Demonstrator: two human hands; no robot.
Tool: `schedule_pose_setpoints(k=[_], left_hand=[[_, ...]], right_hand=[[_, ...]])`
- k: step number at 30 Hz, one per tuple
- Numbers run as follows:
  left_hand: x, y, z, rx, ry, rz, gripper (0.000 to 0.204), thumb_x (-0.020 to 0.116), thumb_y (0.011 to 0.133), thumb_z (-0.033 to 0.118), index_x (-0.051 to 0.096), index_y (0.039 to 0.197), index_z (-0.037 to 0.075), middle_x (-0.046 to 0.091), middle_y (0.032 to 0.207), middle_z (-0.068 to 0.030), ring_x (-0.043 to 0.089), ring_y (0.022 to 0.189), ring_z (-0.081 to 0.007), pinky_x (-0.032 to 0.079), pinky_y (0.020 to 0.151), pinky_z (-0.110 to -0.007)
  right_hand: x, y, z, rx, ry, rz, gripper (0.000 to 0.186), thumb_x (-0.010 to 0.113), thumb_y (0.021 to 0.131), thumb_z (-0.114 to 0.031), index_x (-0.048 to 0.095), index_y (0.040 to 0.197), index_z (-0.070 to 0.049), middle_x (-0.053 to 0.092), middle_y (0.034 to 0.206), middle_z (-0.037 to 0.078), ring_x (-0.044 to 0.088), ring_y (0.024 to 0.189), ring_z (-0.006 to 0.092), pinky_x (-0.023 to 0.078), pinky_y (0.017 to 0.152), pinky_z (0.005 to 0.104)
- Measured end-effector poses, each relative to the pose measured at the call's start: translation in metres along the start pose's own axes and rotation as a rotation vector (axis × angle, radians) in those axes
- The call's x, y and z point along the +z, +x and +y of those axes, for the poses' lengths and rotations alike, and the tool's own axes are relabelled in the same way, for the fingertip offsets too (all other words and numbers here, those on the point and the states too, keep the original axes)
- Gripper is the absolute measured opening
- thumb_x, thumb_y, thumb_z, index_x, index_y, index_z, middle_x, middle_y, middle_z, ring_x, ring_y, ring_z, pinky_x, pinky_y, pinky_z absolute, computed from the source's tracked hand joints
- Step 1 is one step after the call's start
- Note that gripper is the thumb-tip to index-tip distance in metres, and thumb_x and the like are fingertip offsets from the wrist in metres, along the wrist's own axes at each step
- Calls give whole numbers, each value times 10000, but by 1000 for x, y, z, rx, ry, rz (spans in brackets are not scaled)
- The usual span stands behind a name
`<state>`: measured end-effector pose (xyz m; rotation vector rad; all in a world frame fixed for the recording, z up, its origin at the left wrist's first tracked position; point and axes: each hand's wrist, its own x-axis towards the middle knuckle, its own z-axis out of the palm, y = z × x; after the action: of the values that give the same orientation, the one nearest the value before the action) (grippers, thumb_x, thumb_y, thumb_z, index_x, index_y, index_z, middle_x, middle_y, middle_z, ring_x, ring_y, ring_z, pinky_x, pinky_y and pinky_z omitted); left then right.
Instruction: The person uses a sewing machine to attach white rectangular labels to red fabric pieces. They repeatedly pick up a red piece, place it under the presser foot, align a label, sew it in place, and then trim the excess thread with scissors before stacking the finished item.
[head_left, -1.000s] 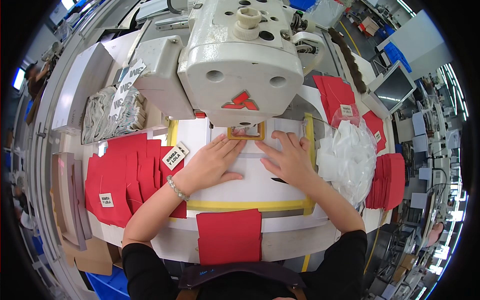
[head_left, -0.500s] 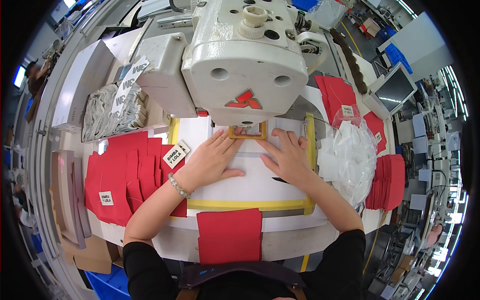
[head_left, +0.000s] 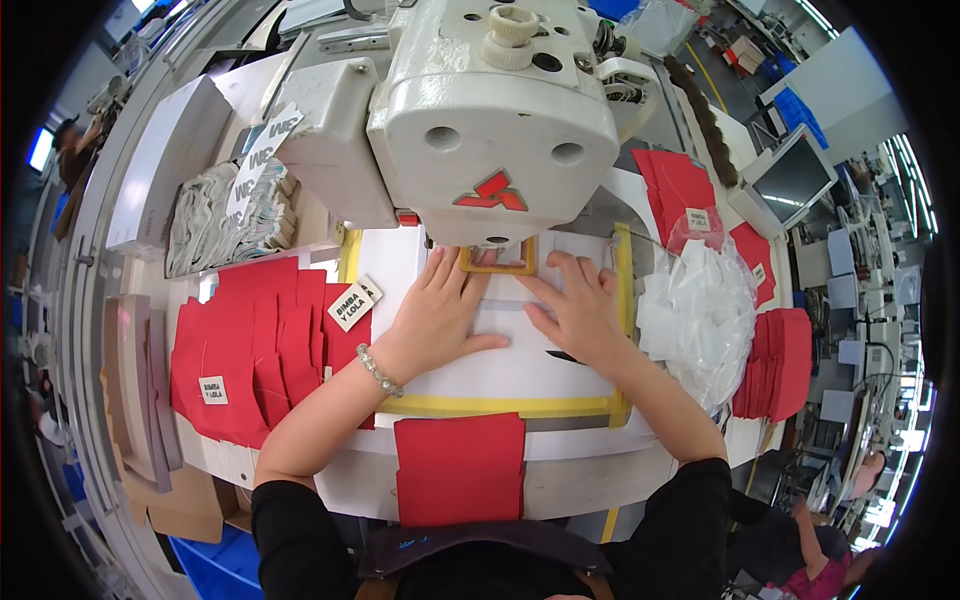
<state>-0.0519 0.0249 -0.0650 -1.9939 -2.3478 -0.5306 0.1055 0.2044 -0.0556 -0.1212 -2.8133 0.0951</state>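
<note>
My left hand (head_left: 437, 318) lies flat, its fingers stretched toward a small yellow-edged clamp frame (head_left: 533, 256) under the white sewing machine head (head_left: 490, 120). Opposite it, my right hand (head_left: 578, 310) rests with spread, slightly bent fingers, the index finger reaching to the right side of that frame. Both hands lie on a white sheet (head_left: 480, 375) bordered by yellow tape (head_left: 480, 405). Whatever sits inside the frame is hard to make out. Close to my left wrist, small cream labels with dark print (head_left: 352, 305) lie on red pieces (head_left: 245, 350).
A stack of red pieces (head_left: 460, 470) lies at the near table edge. To the right are a plastic bag of white pieces (head_left: 700, 315) and another red stack (head_left: 778, 362). A box of bundled strips (head_left: 225, 220) stands at the left; a monitor (head_left: 795, 180) is at far right.
My left hand has shifted slightly right and its thumb reaches further toward the middle. My right hand stays nearly in place. Another person has come into view at the lower right.
</note>
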Motion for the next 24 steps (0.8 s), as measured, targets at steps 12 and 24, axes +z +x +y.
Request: schedule_pose_setpoints(k=[12,24], left_hand=[[7,10,9,-111,76,42,1028,606,703,795,501,1364,15,400,1383,-295,294,1351,-477,199,1050,-729],[-27,-27,21,-73,233,-36,805,668,797,592,491,1384,69,512,1336,-221,402,1325,-382,257,1121,-545]], right_hand=[[-1,0,-1,4,2,6,424,690,823,-325,646,1240,-262,501,1184,56,481,1046,219,290,805,424],[-55,-39,-12,82,159,-139,279,752,784,-302,651,1014,-183,543,1111,-8,510,1046,189,264,834,409]])
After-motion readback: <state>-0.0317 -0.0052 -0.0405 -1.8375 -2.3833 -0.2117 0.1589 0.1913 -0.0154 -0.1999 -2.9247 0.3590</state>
